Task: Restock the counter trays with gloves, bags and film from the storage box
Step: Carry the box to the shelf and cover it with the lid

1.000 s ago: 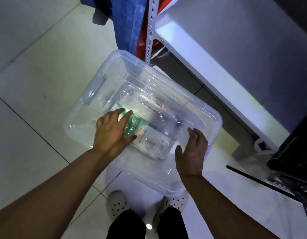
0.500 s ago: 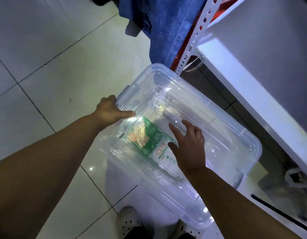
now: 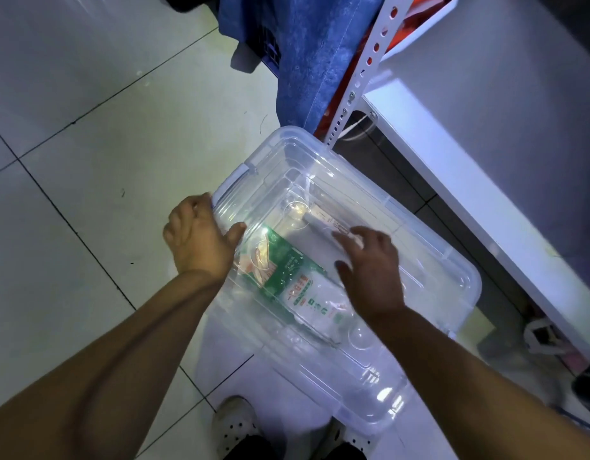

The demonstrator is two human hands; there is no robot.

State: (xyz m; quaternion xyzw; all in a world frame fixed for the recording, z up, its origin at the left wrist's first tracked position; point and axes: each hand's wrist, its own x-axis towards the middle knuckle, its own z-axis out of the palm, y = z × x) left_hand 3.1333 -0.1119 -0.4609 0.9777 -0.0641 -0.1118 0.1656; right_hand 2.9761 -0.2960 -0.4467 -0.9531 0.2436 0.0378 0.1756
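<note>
A clear plastic storage box (image 3: 429, 270) with its clear lid on sits on the tiled floor below me. Through the lid I see a green and white packet (image 3: 287, 277) and a slim boxed roll (image 3: 323, 220) lying inside. My left hand (image 3: 200, 240) grips the lid's left edge beside the latch (image 3: 233, 184), thumb on top and fingers curled under the rim. My right hand (image 3: 370, 263) rests flat on the middle of the lid with fingers spread.
A white shelf board (image 3: 452, 180) on a perforated metal upright (image 3: 363, 71) runs along the right. Blue cloth (image 3: 296, 54) hangs behind the box. My white clogs (image 3: 233, 423) stand at the box's near end. Pale floor tiles (image 3: 87, 161) lie to the left.
My left hand moved from the lid's top to the left edge and took hold of it. My right hand shifted from the near right part of the lid onto its middle. The view swung.
</note>
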